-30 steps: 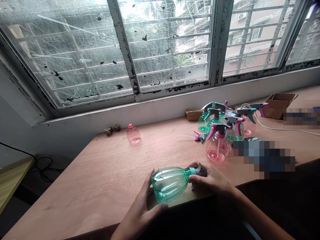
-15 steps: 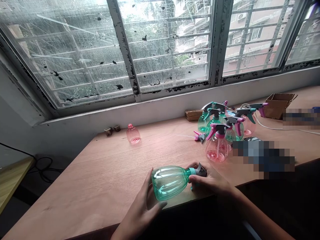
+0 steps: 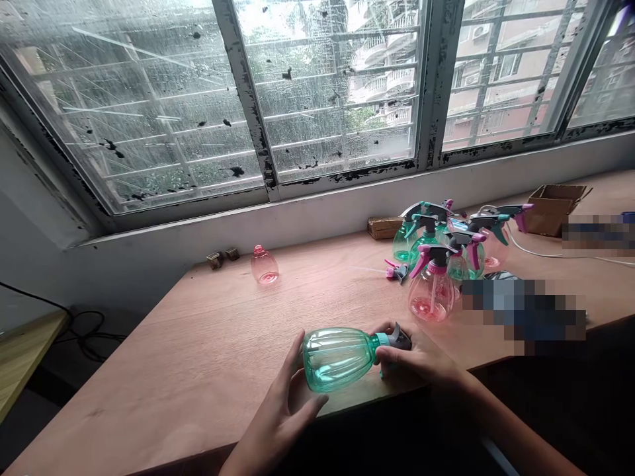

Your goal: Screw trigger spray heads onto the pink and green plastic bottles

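A clear green spray bottle (image 3: 337,357) lies on its side near the front edge of the wooden table (image 3: 208,344). My left hand (image 3: 282,413) cups its round base, fingers curled round it. At the neck, my right hand (image 3: 421,363) is closed round the teal collar and grey spray head (image 3: 397,338). The trigger is partly hidden by my fingers.
A group of several pink and green spray bottles (image 3: 441,254) stands at the right. A loose spray head (image 3: 397,271) lies beside them. A pink bottle without a head (image 3: 264,266) stands near the window sill. Two cardboard boxes (image 3: 553,206) and a white cable (image 3: 560,256) are at the back right.
The green bottle has turned a little in my hands, and its base has lifted slightly. My left hand's fingers have shifted lower round the base.
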The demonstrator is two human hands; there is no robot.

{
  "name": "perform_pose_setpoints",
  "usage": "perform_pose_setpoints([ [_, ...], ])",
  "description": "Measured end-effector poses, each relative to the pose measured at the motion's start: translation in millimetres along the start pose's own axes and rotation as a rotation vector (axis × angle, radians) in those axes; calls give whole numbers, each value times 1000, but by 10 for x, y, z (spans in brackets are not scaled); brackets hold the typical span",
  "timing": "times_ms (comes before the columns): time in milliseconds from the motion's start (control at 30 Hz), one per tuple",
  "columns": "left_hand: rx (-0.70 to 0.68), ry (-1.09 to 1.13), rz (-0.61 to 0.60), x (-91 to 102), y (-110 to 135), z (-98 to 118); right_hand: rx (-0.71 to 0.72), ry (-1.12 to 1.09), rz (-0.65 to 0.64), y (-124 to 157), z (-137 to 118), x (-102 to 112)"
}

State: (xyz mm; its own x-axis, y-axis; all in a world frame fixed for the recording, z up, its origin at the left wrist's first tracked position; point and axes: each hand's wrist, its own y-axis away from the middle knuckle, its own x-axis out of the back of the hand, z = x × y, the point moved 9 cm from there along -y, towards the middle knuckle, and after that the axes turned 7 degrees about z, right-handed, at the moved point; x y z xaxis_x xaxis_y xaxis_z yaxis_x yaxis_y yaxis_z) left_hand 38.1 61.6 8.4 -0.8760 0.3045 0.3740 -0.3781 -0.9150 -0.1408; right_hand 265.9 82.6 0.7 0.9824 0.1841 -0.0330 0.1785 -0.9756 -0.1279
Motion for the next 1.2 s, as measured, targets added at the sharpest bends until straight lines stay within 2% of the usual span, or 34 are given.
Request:
perform_pose_setpoints([
  [167,0,-45,24,34,-5,-54,5,6,-9,6,11,-10],
  [367,-4,-20,53,44,-30,-21,-14,17,-3,11,27,-7],
  [567,7,137,-46,-66,1,17,-22,-69,-40,7,78,-20],
  [800,31,145,-14,-63,-28,-8,-75,-78,-36,54,79,-33],
  [967,-7,197,33,-69,11,22,-81,-60,-48,52,77,-48],
  [1200,8,32,24,-15,14,10,-86,-28,-37,59,55,-34],
])
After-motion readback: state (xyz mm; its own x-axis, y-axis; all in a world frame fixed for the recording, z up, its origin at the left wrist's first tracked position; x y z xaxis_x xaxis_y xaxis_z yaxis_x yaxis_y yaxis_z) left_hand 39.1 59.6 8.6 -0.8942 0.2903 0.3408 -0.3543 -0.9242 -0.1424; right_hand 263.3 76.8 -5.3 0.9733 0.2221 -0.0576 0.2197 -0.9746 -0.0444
